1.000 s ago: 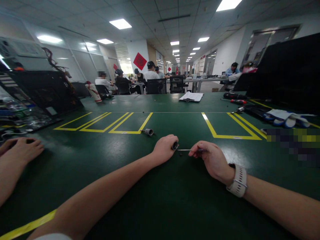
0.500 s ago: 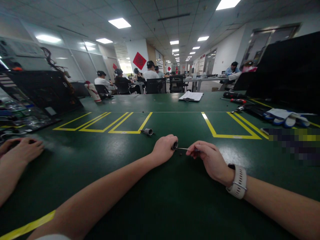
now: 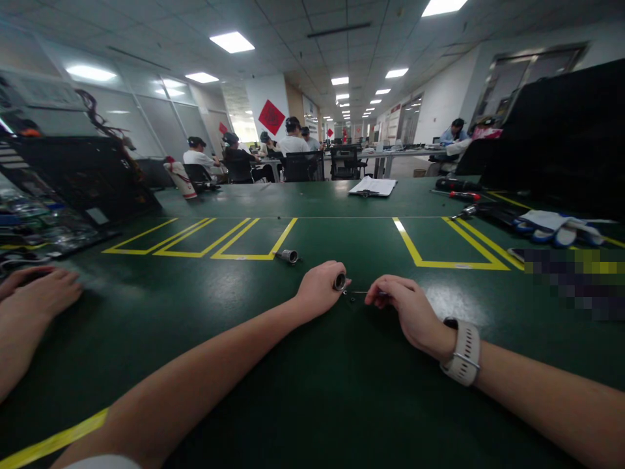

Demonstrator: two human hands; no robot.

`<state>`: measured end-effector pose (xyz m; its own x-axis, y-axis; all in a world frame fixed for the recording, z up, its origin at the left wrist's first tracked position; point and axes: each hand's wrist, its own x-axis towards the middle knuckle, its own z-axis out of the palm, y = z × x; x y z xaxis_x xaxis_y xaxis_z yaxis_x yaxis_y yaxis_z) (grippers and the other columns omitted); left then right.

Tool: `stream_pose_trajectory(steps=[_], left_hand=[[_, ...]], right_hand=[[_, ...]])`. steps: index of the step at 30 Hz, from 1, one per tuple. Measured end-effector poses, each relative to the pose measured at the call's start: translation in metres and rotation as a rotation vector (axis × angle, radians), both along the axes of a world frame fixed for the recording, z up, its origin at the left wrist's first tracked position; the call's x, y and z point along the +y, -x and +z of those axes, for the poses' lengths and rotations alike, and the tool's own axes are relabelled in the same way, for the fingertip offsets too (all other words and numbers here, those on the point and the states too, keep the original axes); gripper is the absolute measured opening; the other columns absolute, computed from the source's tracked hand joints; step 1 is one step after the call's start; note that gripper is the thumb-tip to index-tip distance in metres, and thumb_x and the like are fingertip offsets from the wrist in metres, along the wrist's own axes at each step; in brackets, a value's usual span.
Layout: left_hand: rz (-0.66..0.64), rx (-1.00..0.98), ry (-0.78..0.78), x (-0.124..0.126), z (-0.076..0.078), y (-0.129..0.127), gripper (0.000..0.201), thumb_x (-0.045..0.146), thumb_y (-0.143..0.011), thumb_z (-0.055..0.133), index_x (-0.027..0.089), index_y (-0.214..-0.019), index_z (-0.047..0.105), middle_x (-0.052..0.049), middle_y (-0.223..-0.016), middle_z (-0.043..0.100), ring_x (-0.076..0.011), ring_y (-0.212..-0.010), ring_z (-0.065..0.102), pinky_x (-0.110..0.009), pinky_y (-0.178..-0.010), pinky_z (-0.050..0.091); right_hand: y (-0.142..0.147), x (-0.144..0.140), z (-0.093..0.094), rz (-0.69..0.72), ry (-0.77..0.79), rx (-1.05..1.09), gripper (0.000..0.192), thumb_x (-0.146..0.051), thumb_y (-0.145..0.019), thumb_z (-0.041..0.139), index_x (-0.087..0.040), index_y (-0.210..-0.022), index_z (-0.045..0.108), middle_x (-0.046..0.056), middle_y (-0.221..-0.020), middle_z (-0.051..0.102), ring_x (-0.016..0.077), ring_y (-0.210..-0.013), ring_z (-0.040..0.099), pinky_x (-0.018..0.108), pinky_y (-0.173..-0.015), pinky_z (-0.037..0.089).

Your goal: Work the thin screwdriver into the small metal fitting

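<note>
My left hand [image 3: 319, 288] rests on the green table [image 3: 303, 365] and grips a small dark metal cylinder [image 3: 340, 282], its open end facing right. My right hand [image 3: 405, 306], with a white watch on the wrist, pinches a thin metal rod [image 3: 359, 292] that lies level and points left toward the cylinder. A tiny dark part [image 3: 351, 299] lies on the table just under the rod's tip. A second small metal cylinder [image 3: 289, 256] lies farther back, near the yellow floor-tape lines.
Another person's hand [image 3: 36, 293] rests at the left edge. Dark equipment [image 3: 73, 182] stands at far left, a black panel [image 3: 561, 137] at right. Gloves [image 3: 556, 229], tools [image 3: 463, 195] and papers [image 3: 374, 187] lie farther back. People sit at distant tables.
My right hand has slid left, bringing the thin rod closer to the cylinder in my left hand. My left hand has barely moved.
</note>
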<state>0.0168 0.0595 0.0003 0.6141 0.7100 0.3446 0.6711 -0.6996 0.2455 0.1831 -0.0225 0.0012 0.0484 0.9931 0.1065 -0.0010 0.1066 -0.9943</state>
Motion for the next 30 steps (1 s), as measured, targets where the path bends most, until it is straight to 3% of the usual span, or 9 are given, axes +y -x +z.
stream_pose_trajectory(steps=[7,14,23,30], left_hand=[[-0.055,0.025,-0.015,0.0003,-0.0013,0.0008,0.01,0.026,-0.082,0.052,0.017,-0.076,0.052,0.0,-0.074,0.054,-0.0137,-0.067,0.05,-0.025,-0.058,0.037],[-0.001,-0.041,0.018,-0.0002,0.0001,0.002,0.006,0.022,-0.08,0.054,0.017,-0.076,0.053,0.0,-0.074,0.055,-0.0141,-0.067,0.051,-0.025,-0.058,0.038],[0.074,-0.183,0.013,0.0021,-0.0023,0.0009,0.013,0.028,-0.079,0.057,0.017,-0.073,0.053,0.001,-0.069,0.055,-0.013,-0.063,0.05,-0.025,-0.056,0.038],[0.079,-0.183,0.035,0.0025,-0.0013,0.0,0.013,0.028,-0.078,0.058,0.017,-0.073,0.054,0.001,-0.069,0.055,-0.013,-0.062,0.05,-0.025,-0.056,0.038]], right_hand=[[-0.0022,0.0008,-0.0042,-0.014,-0.036,0.039,0.027,-0.026,-0.079,0.046,-0.018,-0.06,0.062,0.003,-0.063,0.06,0.0167,-0.065,0.052,0.031,-0.062,0.037],[-0.0062,0.0008,-0.0083,-0.106,-0.118,0.099,0.03,-0.026,-0.078,0.047,-0.019,-0.051,0.056,-0.001,-0.053,0.049,0.0139,-0.054,0.043,0.029,-0.054,0.032],[-0.0033,0.0022,-0.0074,-0.157,-0.096,0.006,0.034,-0.028,-0.075,0.047,-0.02,-0.043,0.048,-0.002,-0.047,0.042,0.0127,-0.051,0.038,0.028,-0.05,0.027],[-0.0015,0.0044,-0.0065,-0.102,-0.021,0.006,0.031,-0.033,-0.079,0.048,-0.019,-0.052,0.055,-0.002,-0.054,0.049,0.0127,-0.055,0.042,0.027,-0.054,0.031]])
